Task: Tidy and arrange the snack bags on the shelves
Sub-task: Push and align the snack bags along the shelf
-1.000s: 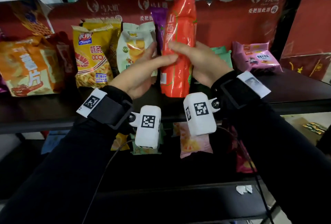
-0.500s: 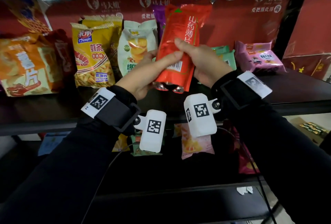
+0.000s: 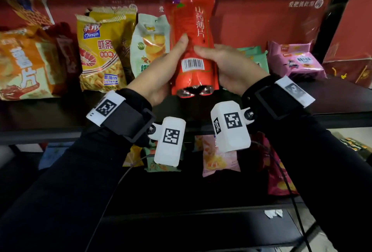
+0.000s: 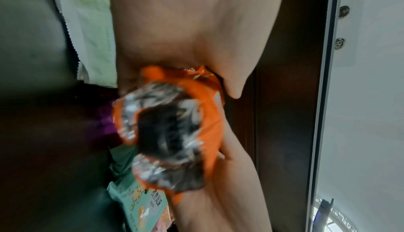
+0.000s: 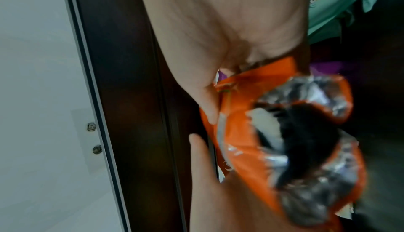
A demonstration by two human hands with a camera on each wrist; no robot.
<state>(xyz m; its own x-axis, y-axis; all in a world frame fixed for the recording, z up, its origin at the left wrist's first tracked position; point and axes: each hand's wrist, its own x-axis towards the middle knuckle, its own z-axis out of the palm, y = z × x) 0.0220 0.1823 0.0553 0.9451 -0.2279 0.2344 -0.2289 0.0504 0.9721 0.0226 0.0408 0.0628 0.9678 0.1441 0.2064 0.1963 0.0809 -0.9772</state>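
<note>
A tall orange-red snack bag (image 3: pixel 192 30) with a barcode and a silver foil bottom is held upright above the upper shelf (image 3: pixel 60 115), in front of the red backboard. My left hand (image 3: pixel 161 72) grips its left side, thumb on the front. My right hand (image 3: pixel 227 66) grips its right side, thumb across the front above the barcode. In the left wrist view the bag's foil bottom (image 4: pixel 166 137) sits between both palms. The right wrist view shows the same foil end of the bag (image 5: pixel 295 140), blurred. Behind the bag a purple bag is nearly hidden.
On the upper shelf stand an orange chip bag (image 3: pixel 22 64), a yellow shrimp-stick bag (image 3: pixel 100 50) and a white-green bag (image 3: pixel 149 44); green packs (image 3: pixel 255 56) and pink packs (image 3: pixel 296 60) lie to the right. More bags, one pink (image 3: pixel 217 157), lie on the lower shelf.
The orange-red bag has turned from edge-on to face me, barcode in front, and has risen a little. Both hands shifted lower on it and keep holding it.
</note>
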